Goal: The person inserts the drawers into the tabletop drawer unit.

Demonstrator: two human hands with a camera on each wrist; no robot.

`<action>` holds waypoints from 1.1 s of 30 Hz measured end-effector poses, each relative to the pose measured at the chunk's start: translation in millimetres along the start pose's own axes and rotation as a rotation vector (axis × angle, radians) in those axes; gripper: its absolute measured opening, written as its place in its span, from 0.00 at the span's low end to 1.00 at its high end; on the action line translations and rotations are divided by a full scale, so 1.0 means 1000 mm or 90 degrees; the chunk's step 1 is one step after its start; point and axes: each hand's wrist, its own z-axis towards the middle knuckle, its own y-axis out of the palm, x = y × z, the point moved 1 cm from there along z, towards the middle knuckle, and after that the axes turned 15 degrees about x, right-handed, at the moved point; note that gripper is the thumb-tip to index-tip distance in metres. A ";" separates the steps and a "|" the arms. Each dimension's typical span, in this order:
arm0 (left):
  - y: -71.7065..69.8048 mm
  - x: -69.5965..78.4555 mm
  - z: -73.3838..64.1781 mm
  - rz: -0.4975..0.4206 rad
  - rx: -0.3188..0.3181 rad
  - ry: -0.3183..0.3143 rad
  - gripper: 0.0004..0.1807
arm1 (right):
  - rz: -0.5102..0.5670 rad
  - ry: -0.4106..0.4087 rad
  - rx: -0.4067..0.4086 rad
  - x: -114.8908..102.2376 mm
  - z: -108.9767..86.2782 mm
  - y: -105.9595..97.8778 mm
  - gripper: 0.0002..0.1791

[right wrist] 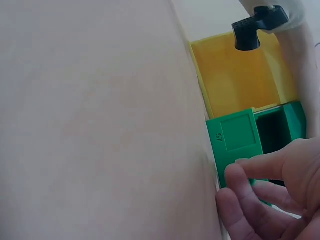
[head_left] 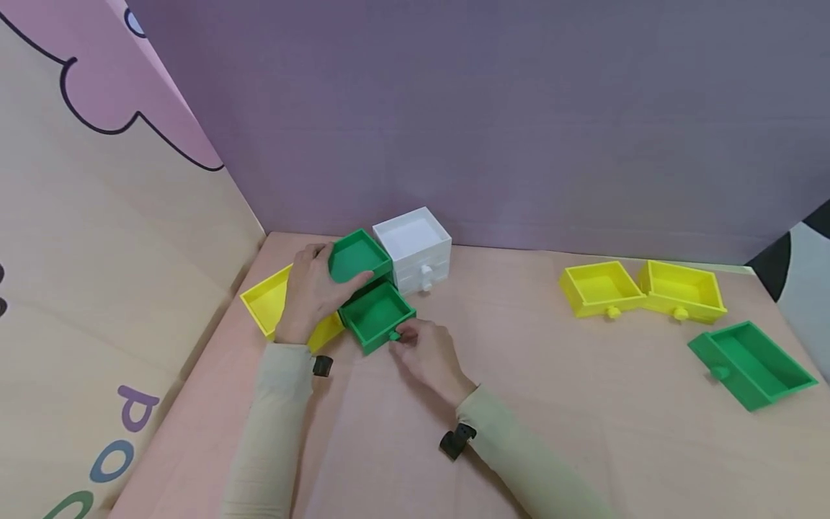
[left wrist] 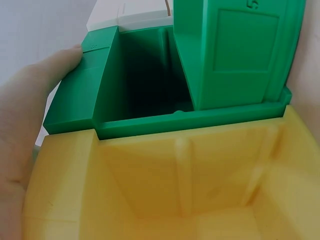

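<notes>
My left hand (head_left: 315, 288) grips a green drawer cabinet (head_left: 358, 254) with a tray-like top; the thumb lies along its upper front edge, the other fingers at the far left edge. Out of its front sticks a green drawer (head_left: 376, 316). My right hand (head_left: 431, 353) pinches the drawer's round knob (head_left: 393, 335) between thumb and fingers. A yellow cabinet (left wrist: 220, 195) stands against the green one on the left, its front opening without a drawer. On the other side is a white cabinet (head_left: 415, 241) with white knobs, its drawers pushed in.
Farther right on the pink tabletop (head_left: 519, 404) lie two yellow drawers (head_left: 599, 282) side by side and a loose green drawer (head_left: 755, 364). A purple-grey wall panel (head_left: 486, 130) rises behind the cabinets. A printed panel (head_left: 97, 288) stands along the left edge.
</notes>
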 end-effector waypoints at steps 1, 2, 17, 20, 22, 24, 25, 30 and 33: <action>0.000 0.000 0.000 0.000 0.000 -0.001 0.53 | 0.004 0.002 -0.003 0.001 0.001 0.000 0.11; 0.001 0.001 0.000 0.000 0.000 -0.003 0.53 | 0.007 0.003 -0.005 0.002 0.001 0.001 0.10; -0.001 0.000 0.000 0.005 0.000 -0.008 0.53 | 0.036 0.021 -0.009 0.003 0.007 0.006 0.11; -0.001 0.001 -0.001 0.007 -0.001 -0.004 0.53 | 0.042 0.030 -0.009 0.003 0.008 0.007 0.10; -0.001 0.002 -0.001 0.007 0.000 -0.002 0.53 | 0.046 0.041 -0.009 0.004 0.009 0.008 0.10; -0.001 0.002 -0.001 0.007 0.003 -0.002 0.53 | 0.051 0.050 -0.008 0.004 0.010 0.009 0.10; -0.001 0.002 -0.001 0.008 0.005 -0.002 0.53 | 0.054 0.054 -0.008 0.005 0.011 0.009 0.10; -0.001 0.001 0.000 0.008 0.004 -0.002 0.53 | 0.064 0.063 -0.004 0.004 0.013 0.011 0.10; -0.001 0.001 0.000 0.007 0.005 -0.002 0.53 | 0.073 0.064 -0.003 0.005 0.014 0.012 0.10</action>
